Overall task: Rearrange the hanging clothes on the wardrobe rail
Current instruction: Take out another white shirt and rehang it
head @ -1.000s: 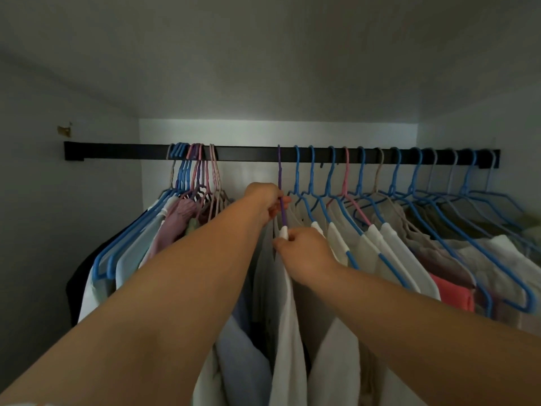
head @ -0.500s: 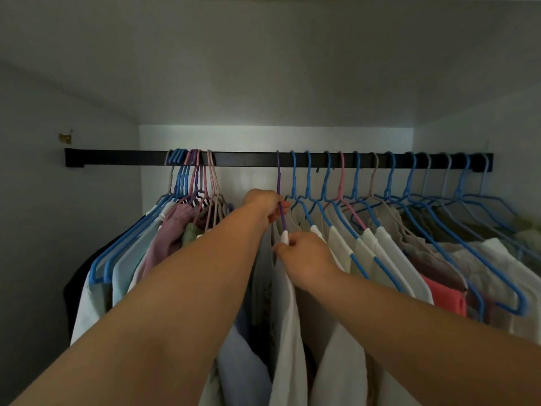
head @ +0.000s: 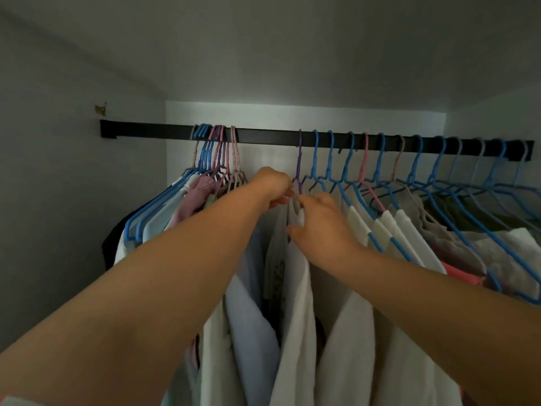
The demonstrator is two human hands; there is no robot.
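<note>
Pale wardrobe wall (head: 58,171); small brownish mark (head: 101,109), possibly chipped paint.

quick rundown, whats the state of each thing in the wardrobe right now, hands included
rail: mounted, carries all the hangers
purple hanger: hooked on the rail, alone in the gap
white garment: hangs from the purple hanger
left hand: pinches the purple hanger's neck
right hand: grips the white garment's collar
left bunch of hangers: packed tight
right row of hangers: spread out, clothes on them

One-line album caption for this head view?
Both hands, left and right, grip the white garment on the purple hanger under a black rail.
</note>
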